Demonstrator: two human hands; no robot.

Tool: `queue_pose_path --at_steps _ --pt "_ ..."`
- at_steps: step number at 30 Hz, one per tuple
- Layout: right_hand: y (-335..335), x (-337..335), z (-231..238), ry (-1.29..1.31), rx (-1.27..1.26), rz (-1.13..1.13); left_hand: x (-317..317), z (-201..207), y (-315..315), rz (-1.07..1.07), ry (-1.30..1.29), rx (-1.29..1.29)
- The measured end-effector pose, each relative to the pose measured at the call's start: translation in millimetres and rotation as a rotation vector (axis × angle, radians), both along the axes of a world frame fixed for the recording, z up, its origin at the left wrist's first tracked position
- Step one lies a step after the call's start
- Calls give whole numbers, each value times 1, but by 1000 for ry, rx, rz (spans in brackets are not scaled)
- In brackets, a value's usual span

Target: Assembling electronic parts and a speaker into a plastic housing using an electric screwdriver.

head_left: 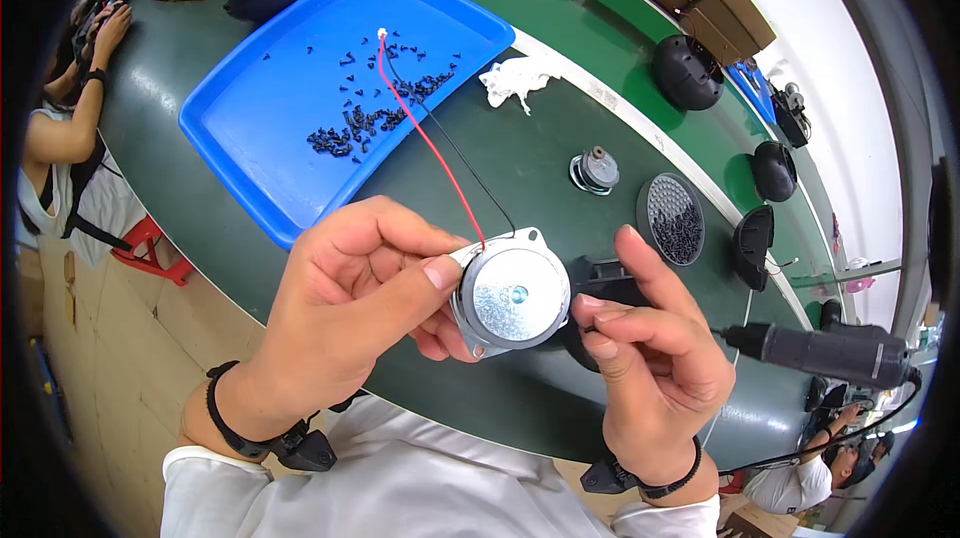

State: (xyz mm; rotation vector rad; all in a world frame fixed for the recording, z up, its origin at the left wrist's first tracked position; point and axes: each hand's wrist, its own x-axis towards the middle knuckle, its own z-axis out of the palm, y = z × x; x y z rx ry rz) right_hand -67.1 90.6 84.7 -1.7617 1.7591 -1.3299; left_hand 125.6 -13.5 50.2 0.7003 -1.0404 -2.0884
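My left hand [350,298] holds a speaker [519,296] by its left edge, thumb on top and fingers beneath. Its round silver back faces up, with a metal flange showing around it. A red wire [437,153] and a thin black wire [455,150] run from the flange to a small white connector [382,33] over the blue tray. At the speaker's right edge, my right hand [655,348] has thumb and fingertips pinched together, with the index finger raised. Whatever sits in that pinch is too small to make out. A black plastic housing [610,283] lies partly hidden behind both.
Black screws [365,128] lie scattered in the blue tray [235,173]. A white tissue [520,78], a metal part with a shaft [598,170] and a round dish of screws [675,220] rest rightward. An electric screwdriver [830,350] is at right. Black shells [688,73] line the green conveyor; co-workers sit at both sides.
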Motion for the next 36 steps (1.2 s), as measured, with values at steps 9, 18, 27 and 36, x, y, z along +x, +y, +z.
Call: queue_pose_path --at_steps 9,18,27,36 --pt "17 -11 -5 -95 -81 -56 -20 2 14 -51 19 -29" --pt "24 -27 1 -27 51 23 -29 3 18 -108 -37 -61" --pt "34 -50 13 -57 65 128 -40 6 16 -153 -58 -94" --pt "24 -48 26 115 89 107 -59 13 18 -254 -101 -123"
